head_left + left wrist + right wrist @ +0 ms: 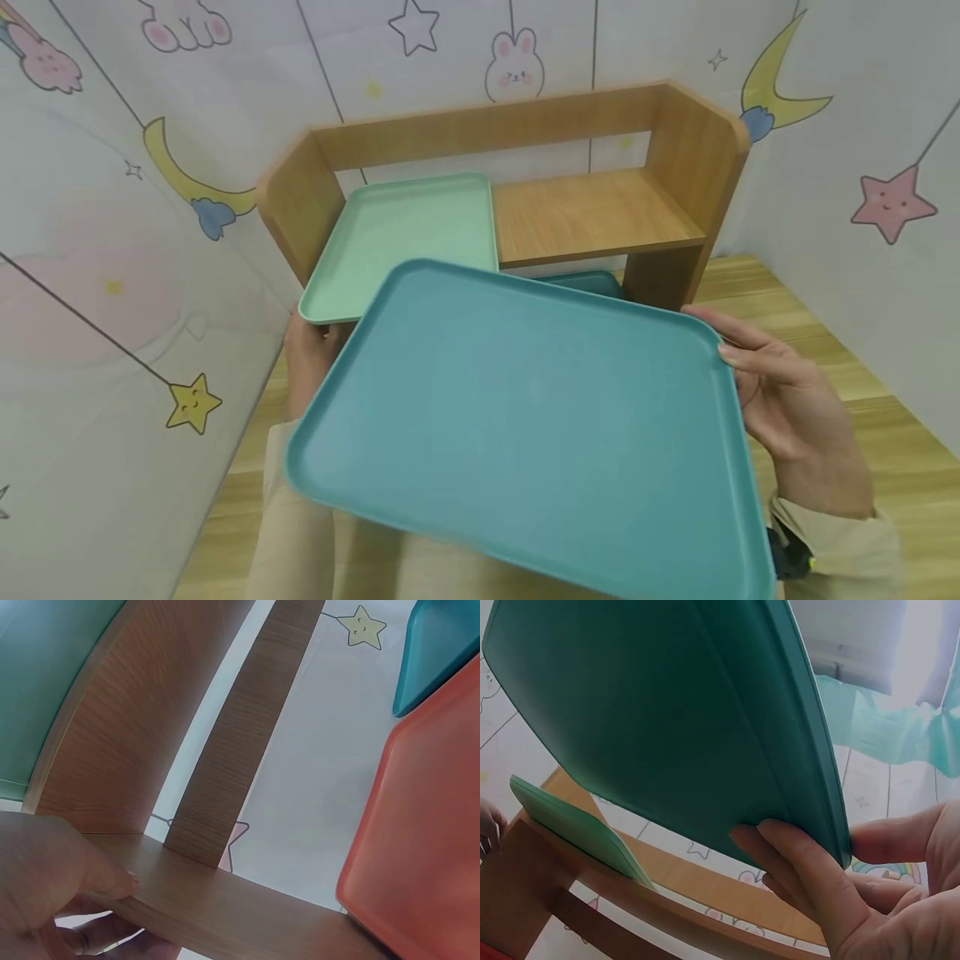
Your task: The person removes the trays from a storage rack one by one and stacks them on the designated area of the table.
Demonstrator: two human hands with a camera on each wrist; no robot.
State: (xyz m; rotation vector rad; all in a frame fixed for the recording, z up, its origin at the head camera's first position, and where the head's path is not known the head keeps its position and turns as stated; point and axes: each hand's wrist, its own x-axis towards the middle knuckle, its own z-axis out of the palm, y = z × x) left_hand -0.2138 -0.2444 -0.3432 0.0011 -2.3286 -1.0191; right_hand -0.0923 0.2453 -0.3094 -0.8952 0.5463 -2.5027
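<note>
My right hand (787, 408) pinches one corner of a blue-teal tray (540, 433), thumb on one face and fingers on the other. That tray is held tilted in front of the wooden shelf (592, 208) and covers much of its lower part. At the left, my left hand (303, 367) is partly hidden behind the trays. The left wrist view shows this hand gripping the edge of a wooden panel (247, 907) of the shelf. A mint-green tray (412, 225) lies on the upper board's left half, its front overhanging.
Under the upper board sits a darker teal tray (588, 283). A coral-red tray (420, 817) shows low in the shelf, in the left wrist view. Fabric walls (847, 275) with printed stars and moons close in on both sides and behind. The tabletop (862, 433) has wood grain.
</note>
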